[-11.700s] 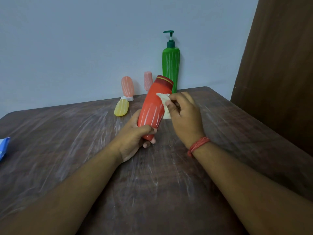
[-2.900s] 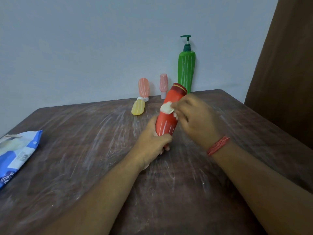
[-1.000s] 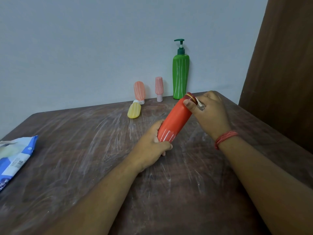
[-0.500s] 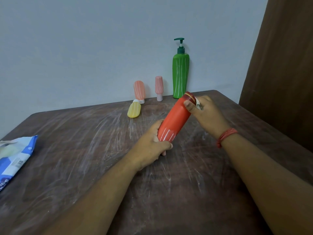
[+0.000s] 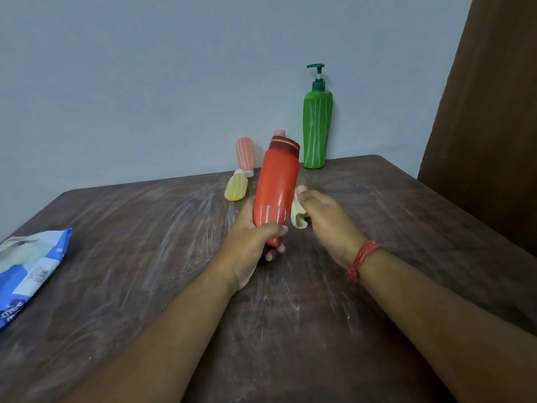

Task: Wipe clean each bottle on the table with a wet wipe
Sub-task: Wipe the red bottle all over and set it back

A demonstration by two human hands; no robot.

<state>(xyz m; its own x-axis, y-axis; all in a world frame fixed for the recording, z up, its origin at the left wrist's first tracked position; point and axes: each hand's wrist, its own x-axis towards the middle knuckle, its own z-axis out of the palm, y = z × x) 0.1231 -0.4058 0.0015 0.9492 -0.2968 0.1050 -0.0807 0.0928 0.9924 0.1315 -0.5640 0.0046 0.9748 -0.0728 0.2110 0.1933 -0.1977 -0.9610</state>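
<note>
My left hand [image 5: 252,242] grips the lower end of a red bottle [image 5: 277,187] with a dark red cap, holding it nearly upright above the table. Just right of the bottle's lower body, my right hand [image 5: 322,216] pinches a crumpled white wet wipe [image 5: 298,214], which touches the bottle's side. At the back by the wall stand a tall green pump bottle [image 5: 317,128] and a pink bottle [image 5: 245,154] set on its cap. A second pink bottle [image 5: 279,132] is mostly hidden behind the red cap. One yellow bottle [image 5: 236,187] lies on its side.
The brown wooden table [image 5: 145,257] is streaked with white smears. A blue and white wet wipe pack [image 5: 27,267] lies at the left edge. A dark brown curtain or panel [image 5: 494,112] hangs at the right, and a pale wall runs behind the table.
The red bottle has swung from a rightward tilt to nearly upright. My right hand has slid from the cap down to the lower body with the wipe.
</note>
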